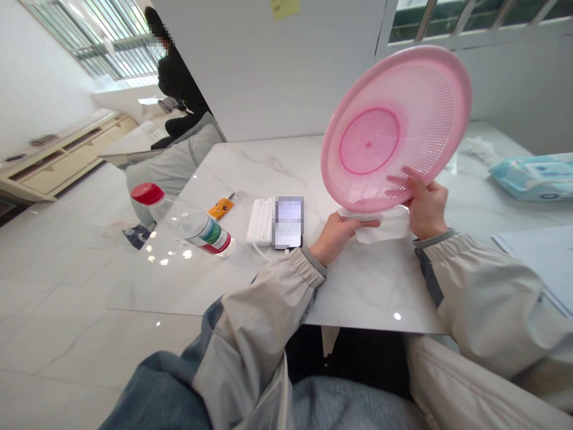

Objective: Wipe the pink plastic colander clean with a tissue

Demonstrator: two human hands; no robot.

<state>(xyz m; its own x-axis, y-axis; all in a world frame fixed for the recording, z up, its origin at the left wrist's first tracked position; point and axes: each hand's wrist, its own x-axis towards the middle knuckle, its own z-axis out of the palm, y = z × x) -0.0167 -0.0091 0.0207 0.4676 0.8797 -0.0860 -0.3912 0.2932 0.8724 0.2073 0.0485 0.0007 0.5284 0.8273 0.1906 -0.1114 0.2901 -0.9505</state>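
A round pink perforated basket (396,128) stands tilted on its rim above the white marble table (358,286), its inside facing me. My right hand (425,206) grips its lower rim, with fingers showing through the mesh. My left hand (333,236) is closed on a white tissue (385,227) that lies under the basket's lower edge, pinching it at its left end.
A plastic bottle (201,230) with a red cap lies on its side at the table's left. Beside it are a small orange item (220,208), a white device and a phone (289,224). A blue wipes pack (535,176) sits far right. Another person (176,83) sits behind.
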